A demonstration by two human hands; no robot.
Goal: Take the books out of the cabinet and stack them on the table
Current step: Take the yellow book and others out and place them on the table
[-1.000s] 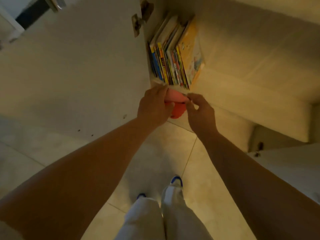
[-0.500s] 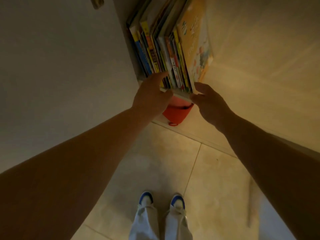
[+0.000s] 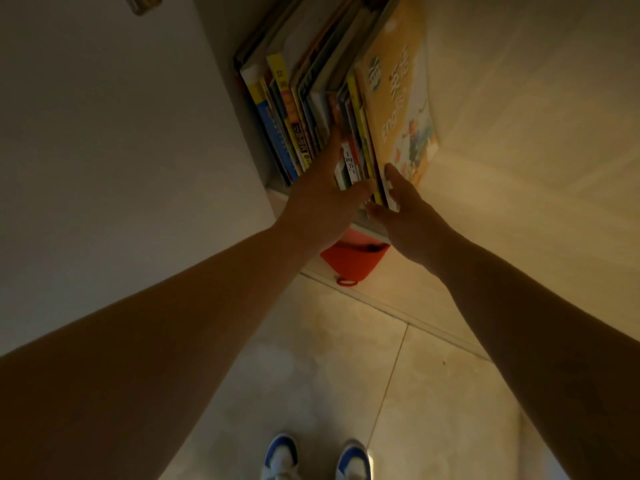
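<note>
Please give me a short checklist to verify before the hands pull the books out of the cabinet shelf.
1. Left hand is on the book spines, fingers reaching between them: ok.
2. Right hand touches the outer yellow book: ok.
3. Grip closed round a bundle of books: not ok, fingers look straight.
4. Books stand upright: not ok, they lean.
5. Red bag under the shelf is out of the pulling path: ok.
6. Table ready for stacking: cannot tell, not in view.
</note>
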